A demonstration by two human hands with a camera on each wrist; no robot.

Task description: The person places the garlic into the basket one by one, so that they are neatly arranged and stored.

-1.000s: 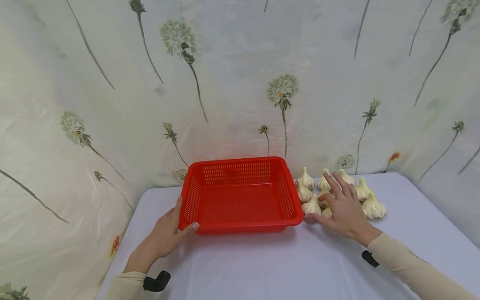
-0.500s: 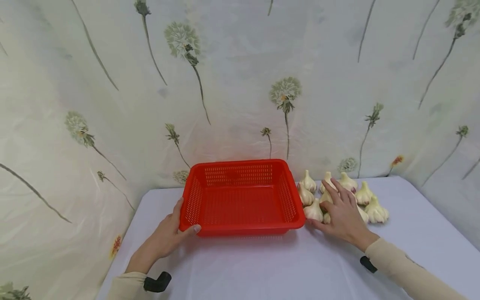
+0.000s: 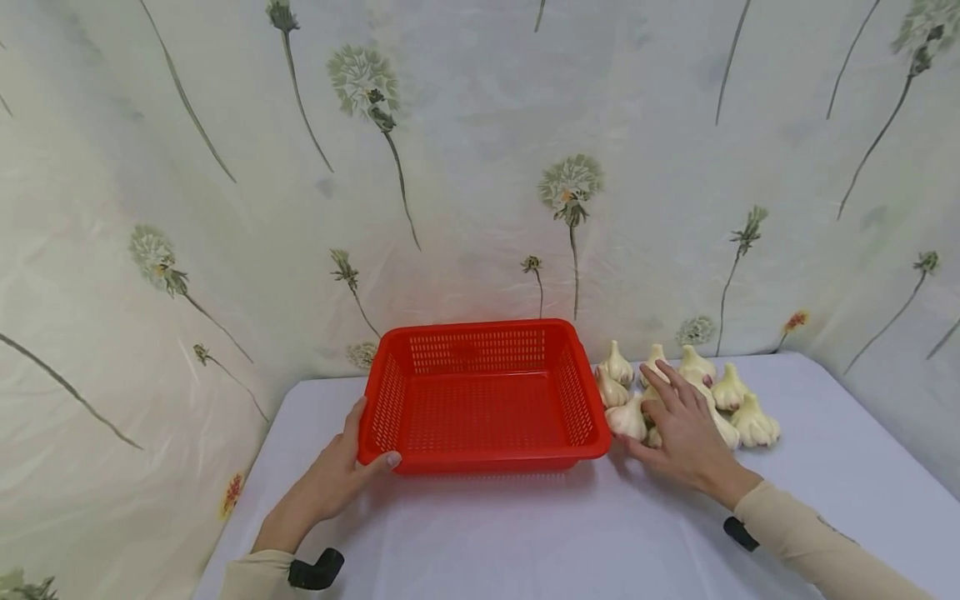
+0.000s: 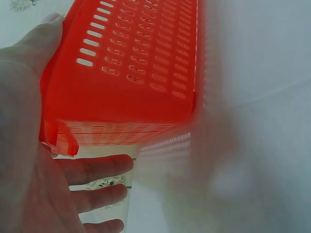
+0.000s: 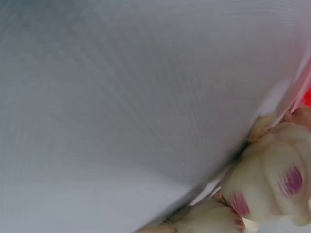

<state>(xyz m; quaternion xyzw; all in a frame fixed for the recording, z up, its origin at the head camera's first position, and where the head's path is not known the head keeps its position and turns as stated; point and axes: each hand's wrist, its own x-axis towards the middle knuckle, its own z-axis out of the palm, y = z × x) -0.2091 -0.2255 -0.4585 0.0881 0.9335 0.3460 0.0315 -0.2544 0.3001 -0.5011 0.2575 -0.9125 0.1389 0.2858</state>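
The red plastic basket [image 3: 480,400] sits on the white-covered table. My left hand [image 3: 326,483] rests at its front left corner, with the thumb on the front rim and the fingers along the left side. The left wrist view shows several straight fingers [image 4: 97,170] reaching past the basket's wall [image 4: 136,97]. My right hand [image 3: 686,442] lies spread over a cluster of garlic bulbs [image 3: 626,419] right beside the basket, hiding some of them. Close up in the right wrist view are pale, purple-streaked garlic bulbs [image 5: 267,174]; no right fingers are visible there.
A white cloth covers the table [image 3: 510,533]. Behind it hangs a pale curtain [image 3: 465,167] printed with dandelions. More garlic bulbs [image 3: 753,422] stand right of my right hand, near the table's back edge. A black wrist strap [image 3: 317,569] shows by the left sleeve.
My right hand has shifted slightly down over the garlic and its fingers sit a little lower. The left hand and basket stay together, and the whole view has tilted slightly.
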